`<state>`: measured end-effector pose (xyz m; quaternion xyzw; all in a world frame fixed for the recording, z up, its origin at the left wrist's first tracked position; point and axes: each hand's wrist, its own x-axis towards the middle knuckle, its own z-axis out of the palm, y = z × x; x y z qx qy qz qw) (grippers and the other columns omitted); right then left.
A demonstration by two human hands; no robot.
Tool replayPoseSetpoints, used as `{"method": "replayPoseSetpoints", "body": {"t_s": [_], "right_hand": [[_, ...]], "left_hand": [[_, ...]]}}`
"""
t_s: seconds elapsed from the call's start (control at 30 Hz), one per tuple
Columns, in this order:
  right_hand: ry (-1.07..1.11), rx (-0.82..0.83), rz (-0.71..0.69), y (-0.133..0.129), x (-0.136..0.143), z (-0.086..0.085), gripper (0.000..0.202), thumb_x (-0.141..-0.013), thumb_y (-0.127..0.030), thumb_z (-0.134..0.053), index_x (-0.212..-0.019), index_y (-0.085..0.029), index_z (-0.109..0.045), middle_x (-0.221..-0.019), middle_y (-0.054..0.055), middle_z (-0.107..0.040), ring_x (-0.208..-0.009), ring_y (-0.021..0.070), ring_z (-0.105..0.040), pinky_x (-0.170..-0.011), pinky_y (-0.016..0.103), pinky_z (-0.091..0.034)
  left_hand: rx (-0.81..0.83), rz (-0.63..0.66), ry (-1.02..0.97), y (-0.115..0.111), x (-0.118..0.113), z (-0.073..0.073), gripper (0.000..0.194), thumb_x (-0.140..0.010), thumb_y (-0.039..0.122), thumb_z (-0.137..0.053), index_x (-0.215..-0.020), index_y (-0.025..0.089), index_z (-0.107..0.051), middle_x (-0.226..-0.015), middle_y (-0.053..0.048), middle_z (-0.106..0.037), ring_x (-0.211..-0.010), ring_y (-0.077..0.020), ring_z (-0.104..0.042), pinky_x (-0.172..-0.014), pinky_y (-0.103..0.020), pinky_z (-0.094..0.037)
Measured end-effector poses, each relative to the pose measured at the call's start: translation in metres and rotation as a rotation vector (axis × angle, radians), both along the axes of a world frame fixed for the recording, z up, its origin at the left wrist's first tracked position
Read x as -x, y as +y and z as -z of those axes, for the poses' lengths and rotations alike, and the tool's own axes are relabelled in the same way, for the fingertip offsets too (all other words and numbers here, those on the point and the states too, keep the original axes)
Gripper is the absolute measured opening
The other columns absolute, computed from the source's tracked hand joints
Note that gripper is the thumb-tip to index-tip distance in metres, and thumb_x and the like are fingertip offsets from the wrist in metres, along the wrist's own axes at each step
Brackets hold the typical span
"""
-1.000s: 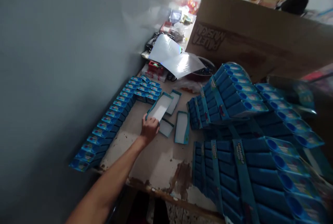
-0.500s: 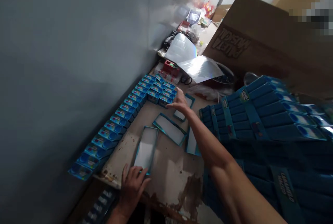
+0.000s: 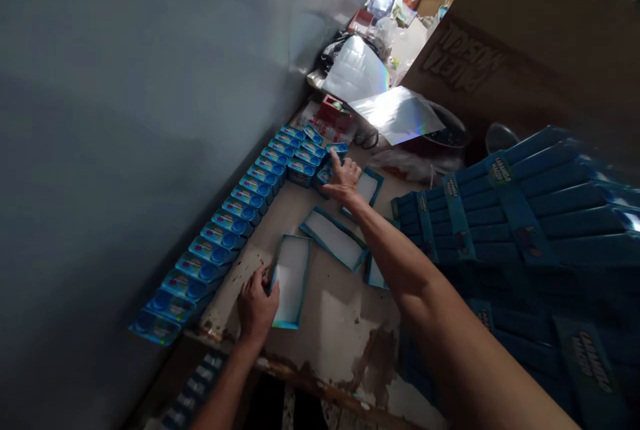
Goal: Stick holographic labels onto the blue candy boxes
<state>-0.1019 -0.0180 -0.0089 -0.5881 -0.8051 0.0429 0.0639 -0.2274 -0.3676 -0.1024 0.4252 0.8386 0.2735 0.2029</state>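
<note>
Boxes (image 3: 301, 169) might topple.
The right hand (image 3: 345, 178) is at the end ones, where one knock could tip them; the left hand (image 3: 258, 305) touches the nearest tray (image 3: 291, 277). I can't tell whether either grips.

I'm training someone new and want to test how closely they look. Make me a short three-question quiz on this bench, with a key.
1. True or false: the left hand is at the open tray closest to the bench's near edge.

2. Multiple choice: where is the right hand?
A) On the clear sheets
B) At the cluster of blue packs by the far end of the long row
C) In the red container

3. Fill in: the large cardboard box bears the words "PALETA ____".

Key: 1. True; 2. B; 3. MUSICAL
</note>
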Motion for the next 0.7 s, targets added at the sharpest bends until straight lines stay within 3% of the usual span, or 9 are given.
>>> {"method": "replayPoseSetpoints", "body": {"t_s": [0.1,0.2,0.27,0.37,0.5,0.6,0.7], "right_hand": [[0.274,-0.096,-0.033,-0.044,-0.026,-0.029,0.114,-0.070,-0.047,-0.081,-0.165,-0.025,-0.022,-0.138,0.017,-0.049,-0.127,0.0401,-0.047,-0.109,0.056,-0.037],[0.610,-0.002,-0.277,-0.114,-0.044,-0.052,0.114,-0.072,-0.052,-0.081,-0.165,-0.028,-0.019,-0.145,0.013,-0.046,-0.133,0.0359,-0.048,-0.112,0.052,-0.043],[0.735,0.147,-0.418,-0.160,-0.046,-0.050,0.112,-0.071,-0.051,-0.082,-0.164,-0.028,-0.023,-0.147,0.011,-0.045,-0.134,0.0341,-0.050,-0.113,0.050,-0.045],[0.705,0.269,-0.469,-0.205,-0.038,-0.025,0.112,-0.066,-0.042,-0.084,-0.162,-0.026,-0.029,-0.145,0.013,-0.046,-0.133,0.0341,-0.050,-0.113,0.050,-0.046],[0.387,0.256,-0.433,-0.220,-0.024,0.004,0.108,-0.062,-0.032,-0.081,-0.160,-0.022,-0.037,-0.143,0.018,-0.048,-0.130,0.0395,-0.050,-0.110,0.055,-0.046],[0.190,0.230,-0.403,-0.224,-0.012,0.010,0.105,-0.066,-0.031,-0.081,-0.161,-0.029,-0.037,-0.149,0.018,-0.047,-0.135,0.0425,-0.049,-0.114,0.058,-0.041],[0.081,0.206,-0.429,-0.223,0.002,0.008,0.103,-0.071,-0.037,-0.082,-0.163,-0.032,-0.034,-0.162,0.019,-0.039,-0.150,0.0448,-0.035,-0.123,0.066,-0.026]], "left_hand": [[0.027,-0.043,-0.090,0.006,0.000,-0.002,0.045,-0.087,0.025,-0.062,-0.132,0.018,-0.066,-0.095,-0.008,-0.076,-0.090,-0.0263,-0.071,-0.084,-0.036,-0.052],[0.018,-0.040,-0.112,0.005,0.001,-0.002,0.043,-0.089,0.025,-0.059,-0.131,0.021,-0.069,-0.120,-0.010,-0.075,-0.104,-0.0271,-0.071,-0.091,-0.037,-0.052],[0.001,-0.029,-0.099,0.003,0.002,0.000,0.042,-0.091,0.026,-0.058,-0.130,0.022,-0.071,-0.127,-0.011,-0.074,-0.110,-0.0281,-0.070,-0.096,-0.039,-0.052],[-0.021,0.008,-0.107,0.001,0.005,0.004,0.043,-0.091,0.020,-0.053,-0.129,0.020,-0.072,-0.128,-0.012,-0.073,-0.111,-0.0287,-0.070,-0.099,-0.041,-0.053],[-0.041,0.009,-0.124,0.001,-0.001,0.006,0.050,-0.093,0.020,-0.053,-0.142,0.022,-0.065,-0.132,-0.011,-0.071,-0.113,-0.0290,-0.069,-0.097,-0.043,-0.055],[-0.114,0.014,-0.150,0.002,-0.011,0.008,0.049,-0.097,0.025,-0.051,-0.146,0.024,-0.061,-0.129,-0.010,-0.072,-0.113,-0.0273,-0.069,-0.099,-0.042,-0.055],[-0.121,-0.030,-0.175,0.000,-0.015,0.012,0.047,-0.099,0.030,-0.048,-0.142,0.020,-0.065,-0.119,-0.013,-0.072,-0.106,-0.0294,-0.069,-0.094,-0.044,-0.056]]}}
